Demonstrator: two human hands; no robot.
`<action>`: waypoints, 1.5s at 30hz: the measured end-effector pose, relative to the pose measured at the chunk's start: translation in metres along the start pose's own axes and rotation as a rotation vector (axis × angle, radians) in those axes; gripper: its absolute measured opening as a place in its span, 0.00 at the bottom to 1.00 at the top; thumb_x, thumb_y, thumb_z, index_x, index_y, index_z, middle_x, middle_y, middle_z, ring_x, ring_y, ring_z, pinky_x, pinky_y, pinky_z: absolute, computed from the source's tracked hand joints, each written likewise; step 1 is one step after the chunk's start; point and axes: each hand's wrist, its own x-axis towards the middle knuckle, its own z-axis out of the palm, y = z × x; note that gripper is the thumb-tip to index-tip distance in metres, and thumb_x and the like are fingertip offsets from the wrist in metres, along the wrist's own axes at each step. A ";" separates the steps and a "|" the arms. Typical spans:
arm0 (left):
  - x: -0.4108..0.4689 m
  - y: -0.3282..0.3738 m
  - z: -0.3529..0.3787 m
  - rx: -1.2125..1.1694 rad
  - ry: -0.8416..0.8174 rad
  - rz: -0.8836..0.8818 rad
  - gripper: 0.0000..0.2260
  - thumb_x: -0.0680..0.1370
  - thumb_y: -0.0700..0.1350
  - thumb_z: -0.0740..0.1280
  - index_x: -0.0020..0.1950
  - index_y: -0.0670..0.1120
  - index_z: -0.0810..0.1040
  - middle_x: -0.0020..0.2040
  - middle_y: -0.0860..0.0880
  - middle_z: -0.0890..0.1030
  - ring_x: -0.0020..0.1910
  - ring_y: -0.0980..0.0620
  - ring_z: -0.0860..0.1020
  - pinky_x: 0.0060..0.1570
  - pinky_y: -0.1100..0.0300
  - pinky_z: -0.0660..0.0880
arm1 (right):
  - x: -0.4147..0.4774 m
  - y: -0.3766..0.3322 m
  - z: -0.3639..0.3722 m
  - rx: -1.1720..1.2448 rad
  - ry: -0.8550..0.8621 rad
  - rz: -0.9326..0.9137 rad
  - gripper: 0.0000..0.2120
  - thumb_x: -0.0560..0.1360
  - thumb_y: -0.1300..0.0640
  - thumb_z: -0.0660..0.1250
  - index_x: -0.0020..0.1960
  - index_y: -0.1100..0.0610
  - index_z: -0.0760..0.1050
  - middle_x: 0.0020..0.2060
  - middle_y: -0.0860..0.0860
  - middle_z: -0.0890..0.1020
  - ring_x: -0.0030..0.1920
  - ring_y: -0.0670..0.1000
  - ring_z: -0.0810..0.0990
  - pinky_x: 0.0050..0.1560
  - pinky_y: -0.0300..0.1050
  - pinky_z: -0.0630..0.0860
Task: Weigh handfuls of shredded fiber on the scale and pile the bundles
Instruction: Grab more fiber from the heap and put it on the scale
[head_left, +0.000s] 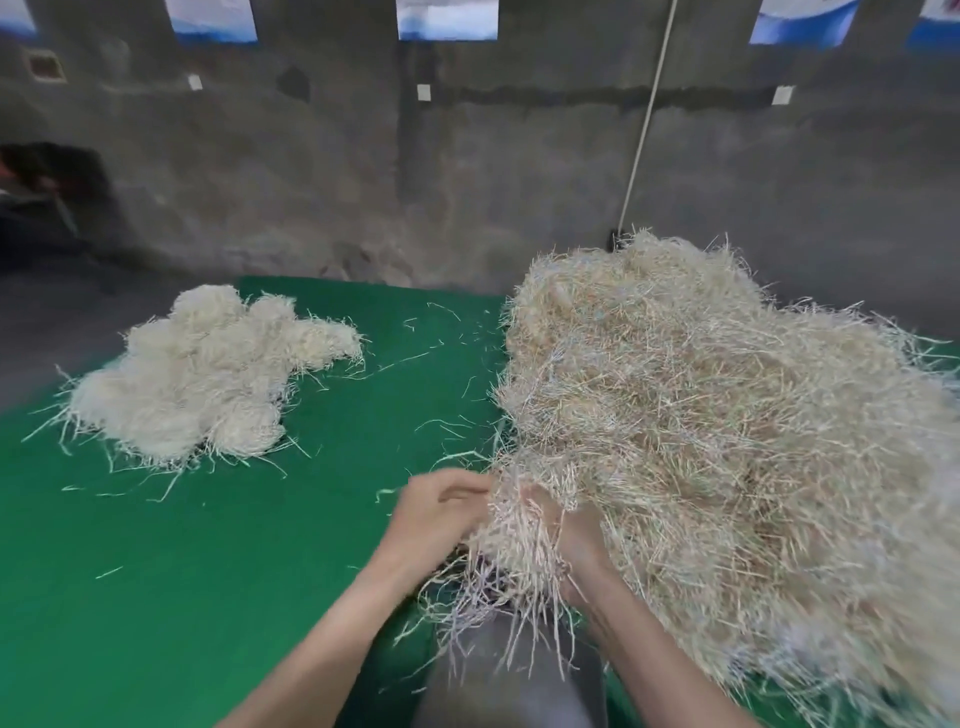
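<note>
Two hands at work at the near left edge of a large heap (727, 441) of shredded fiber, tan and loose, on the right half of the green surface (208, 571).

Left hand (441, 514): back of hand up, fingers (462, 491) curled and pinching the left side of a handful (514, 551) of fiber. Forearm bare, entering from the bottom edge.

Right hand (574, 540): just right of the handful and touching it, partly buried in fiber. Fingers covered by strands; open or gripping, cannot tell.

Handful: between both hands, raised off the surface, far side not yet separated from the heap, strands hanging down and fanning out toward the near edge.

Bundles (202, 379): paler, rounded clumps piled together on the far left of the surface, well apart from the heap and from both hands. Frayed ends sticking out around the base of the pile.

Loose strands (410, 358): scattered singly over the green area between pile and heap, a few more nearer the camera.

Grey object (498, 675): below the hanging strands, at the bottom edge; blurred, identity not discernible.

Background: bare grey wall (363, 182) behind the surface, with a white cord (644, 130) slanting down it to a point behind the top of the heap.
</note>
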 end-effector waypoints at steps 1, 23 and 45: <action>0.000 -0.003 -0.007 0.004 0.156 0.053 0.11 0.75 0.41 0.68 0.45 0.59 0.80 0.48 0.63 0.82 0.45 0.69 0.77 0.47 0.69 0.73 | -0.003 0.002 -0.007 0.013 0.010 -0.011 0.25 0.75 0.47 0.66 0.63 0.63 0.67 0.67 0.65 0.69 0.61 0.59 0.74 0.70 0.56 0.63; -0.029 -0.029 0.048 -1.037 -0.042 -0.732 0.25 0.68 0.62 0.68 0.47 0.40 0.76 0.40 0.39 0.80 0.37 0.42 0.80 0.41 0.51 0.74 | -0.069 0.069 0.002 -0.545 -0.322 -0.788 0.20 0.71 0.49 0.66 0.63 0.45 0.72 0.70 0.43 0.66 0.71 0.43 0.61 0.72 0.51 0.60; -0.050 -0.044 0.033 -0.986 -0.159 -0.583 0.27 0.70 0.62 0.68 0.66 0.54 0.74 0.66 0.42 0.73 0.63 0.38 0.74 0.59 0.34 0.70 | -0.064 0.054 -0.004 -0.307 0.003 -0.427 0.31 0.74 0.42 0.66 0.72 0.52 0.63 0.72 0.50 0.65 0.64 0.48 0.71 0.65 0.49 0.67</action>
